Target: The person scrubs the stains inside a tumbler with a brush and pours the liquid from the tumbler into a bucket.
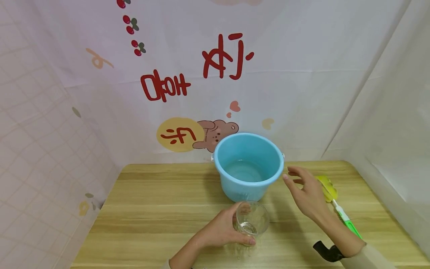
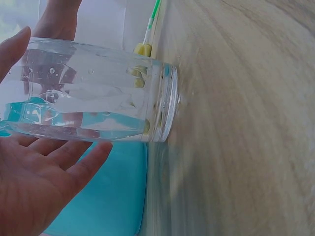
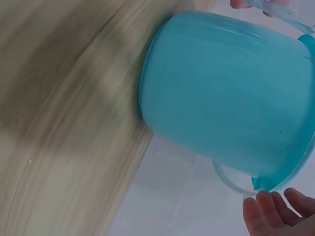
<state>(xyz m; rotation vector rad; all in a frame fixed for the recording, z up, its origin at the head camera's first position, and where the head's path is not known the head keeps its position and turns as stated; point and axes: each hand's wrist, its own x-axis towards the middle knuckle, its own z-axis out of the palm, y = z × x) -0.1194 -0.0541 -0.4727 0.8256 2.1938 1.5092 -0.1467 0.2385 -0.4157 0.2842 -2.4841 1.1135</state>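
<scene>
My left hand point(image 1: 220, 228) holds a clear drinking glass point(image 1: 260, 220) in front of the bucket, thumb on one side and fingers on the other. In the left wrist view the glass point(image 2: 98, 91) has drops on its wall, and its thick base is right at the tabletop. A light blue bucket point(image 1: 240, 191) with water in it stands at the back of the table. My right hand point(image 1: 309, 194) hovers just right of the bucket's rim, holding nothing, its fingers loosely bent. The right wrist view shows these fingertips near the bucket's handle mount point(image 3: 258, 184).
A sponge brush point(image 1: 342, 213) with a yellow head and a white and green handle lies to the right, behind my right forearm. The wooden table point(image 1: 144, 216) meets a printed white cloth point(image 1: 302, 93) at the back. White cloth also hangs at both sides.
</scene>
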